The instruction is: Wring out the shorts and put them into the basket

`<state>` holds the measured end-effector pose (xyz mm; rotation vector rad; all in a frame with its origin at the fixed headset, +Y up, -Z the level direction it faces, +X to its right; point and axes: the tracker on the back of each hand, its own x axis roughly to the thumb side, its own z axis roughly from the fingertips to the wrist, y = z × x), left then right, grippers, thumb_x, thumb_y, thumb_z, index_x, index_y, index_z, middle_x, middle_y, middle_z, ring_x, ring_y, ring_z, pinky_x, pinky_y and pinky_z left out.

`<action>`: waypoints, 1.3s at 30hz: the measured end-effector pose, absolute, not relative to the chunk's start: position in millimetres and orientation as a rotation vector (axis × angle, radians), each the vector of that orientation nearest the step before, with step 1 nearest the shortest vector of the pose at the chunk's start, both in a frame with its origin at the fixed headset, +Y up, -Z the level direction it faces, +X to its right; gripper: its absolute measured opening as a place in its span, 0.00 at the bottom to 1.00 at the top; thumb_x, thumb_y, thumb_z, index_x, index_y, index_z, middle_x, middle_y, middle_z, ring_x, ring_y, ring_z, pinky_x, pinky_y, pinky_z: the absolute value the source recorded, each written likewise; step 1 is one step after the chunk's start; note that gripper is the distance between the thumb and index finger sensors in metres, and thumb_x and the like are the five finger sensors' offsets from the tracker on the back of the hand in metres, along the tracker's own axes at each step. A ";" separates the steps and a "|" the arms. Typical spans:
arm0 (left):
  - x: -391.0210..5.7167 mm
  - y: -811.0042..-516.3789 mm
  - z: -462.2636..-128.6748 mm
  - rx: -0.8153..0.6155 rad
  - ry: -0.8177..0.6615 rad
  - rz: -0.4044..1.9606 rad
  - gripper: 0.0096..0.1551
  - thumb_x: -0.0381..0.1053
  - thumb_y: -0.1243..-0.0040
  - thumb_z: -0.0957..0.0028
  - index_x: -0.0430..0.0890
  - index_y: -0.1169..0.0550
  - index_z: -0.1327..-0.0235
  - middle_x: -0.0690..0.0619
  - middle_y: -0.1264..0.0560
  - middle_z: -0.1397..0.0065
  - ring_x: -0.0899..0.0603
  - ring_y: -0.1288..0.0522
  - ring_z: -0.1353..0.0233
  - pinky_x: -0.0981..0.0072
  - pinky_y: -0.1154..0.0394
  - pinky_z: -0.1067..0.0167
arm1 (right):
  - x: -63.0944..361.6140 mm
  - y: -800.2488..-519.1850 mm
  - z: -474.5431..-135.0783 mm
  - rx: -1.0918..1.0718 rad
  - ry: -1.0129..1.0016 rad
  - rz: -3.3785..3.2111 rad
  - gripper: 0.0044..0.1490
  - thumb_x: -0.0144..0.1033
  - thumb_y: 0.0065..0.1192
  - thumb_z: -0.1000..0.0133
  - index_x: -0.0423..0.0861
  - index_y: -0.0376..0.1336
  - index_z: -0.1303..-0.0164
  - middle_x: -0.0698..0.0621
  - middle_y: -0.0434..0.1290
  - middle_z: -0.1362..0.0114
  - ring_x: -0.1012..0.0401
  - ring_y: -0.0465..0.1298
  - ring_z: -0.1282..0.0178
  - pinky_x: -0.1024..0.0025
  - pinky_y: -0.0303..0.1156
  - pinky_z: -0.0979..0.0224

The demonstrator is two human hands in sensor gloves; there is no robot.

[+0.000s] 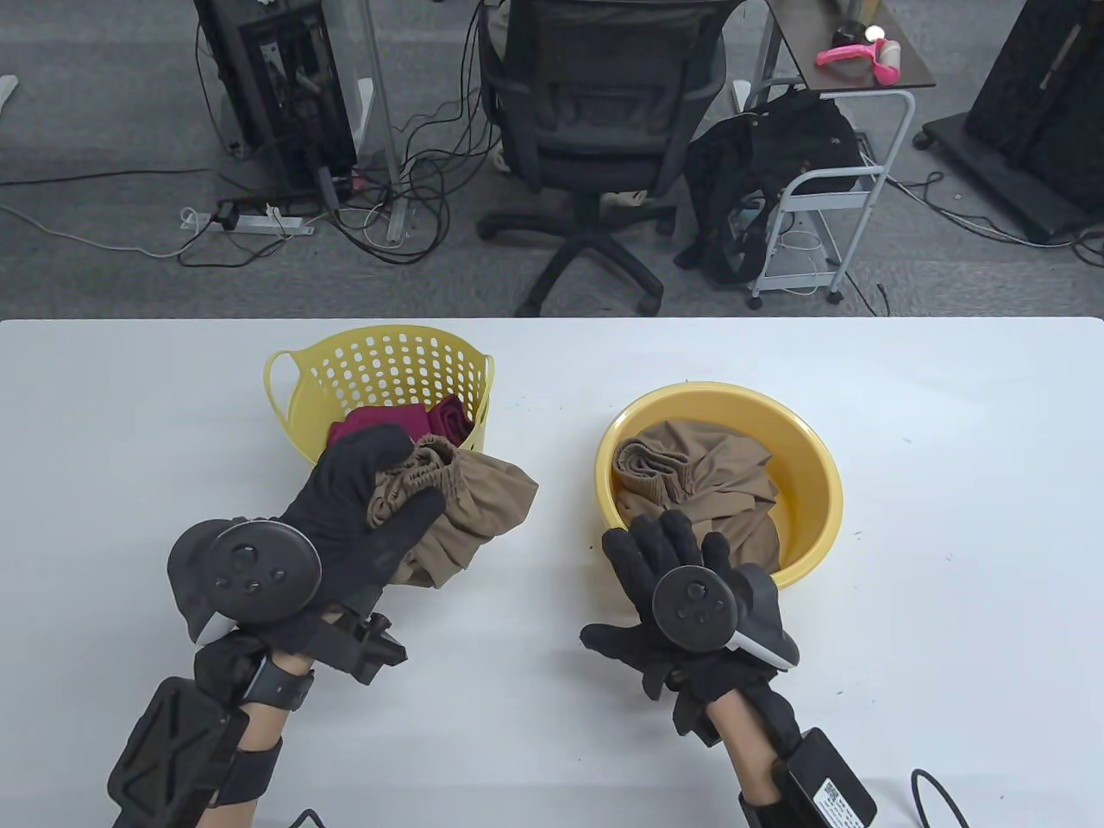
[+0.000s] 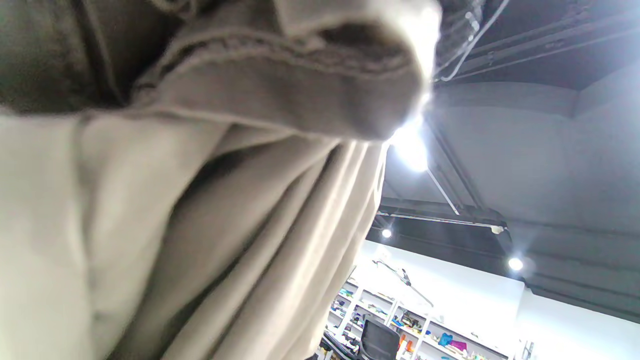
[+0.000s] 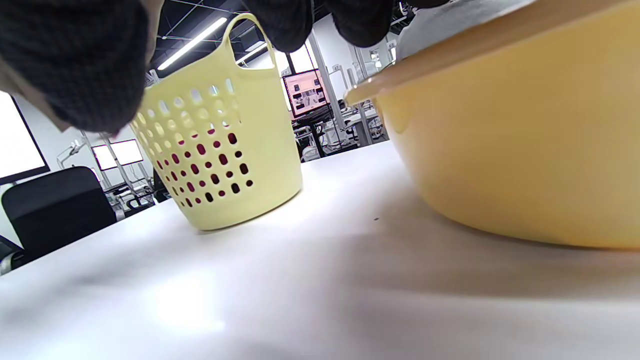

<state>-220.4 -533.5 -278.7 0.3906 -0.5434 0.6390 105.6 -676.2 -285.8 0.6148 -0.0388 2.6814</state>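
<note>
My left hand (image 1: 379,500) grips a bunched pair of tan shorts (image 1: 466,509) by the elastic waistband, held above the table just in front of the pale yellow perforated basket (image 1: 388,362). The same tan cloth (image 2: 200,200) fills the left wrist view. Dark red cloth (image 1: 405,424) lies inside the basket. A second pair of tan shorts (image 1: 699,487) lies in the yellow basin (image 1: 819,483). My right hand (image 1: 668,552) hovers at the basin's near rim with fingers spread, holding nothing. The right wrist view shows the basket (image 3: 220,145) and the basin's wall (image 3: 525,150) from table height.
The white table (image 1: 949,517) stretches wide to the right of the basin and to the left of the basket. Beyond its far edge stand an office chair (image 1: 595,103), a metal cart (image 1: 828,190) and cables on the floor.
</note>
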 end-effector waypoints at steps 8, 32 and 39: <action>-222.8 -516.2 -288.5 0.414 -0.521 0.608 0.38 0.57 0.38 0.39 0.51 0.45 0.24 0.40 0.38 0.19 0.28 0.31 0.25 0.30 0.39 0.27 | 109.6 -678.6 -281.4 0.606 -0.075 2.692 0.64 0.70 0.67 0.49 0.41 0.47 0.16 0.30 0.47 0.16 0.30 0.42 0.18 0.20 0.39 0.30; -236.4 -514.2 -353.4 0.407 -0.383 0.467 0.39 0.50 0.28 0.50 0.61 0.38 0.31 0.55 0.38 0.17 0.33 0.35 0.17 0.35 0.39 0.25 | 118.6 -673.5 -278.0 0.600 -0.152 2.706 0.63 0.69 0.67 0.49 0.42 0.47 0.16 0.31 0.47 0.16 0.31 0.42 0.18 0.20 0.38 0.30; -236.4 -533.2 -375.1 0.360 -0.339 0.456 0.37 0.50 0.28 0.50 0.63 0.37 0.32 0.56 0.38 0.17 0.33 0.36 0.16 0.36 0.41 0.25 | 117.9 -673.7 -276.7 0.614 -0.150 2.704 0.63 0.69 0.67 0.49 0.41 0.47 0.16 0.31 0.46 0.16 0.31 0.42 0.18 0.20 0.38 0.30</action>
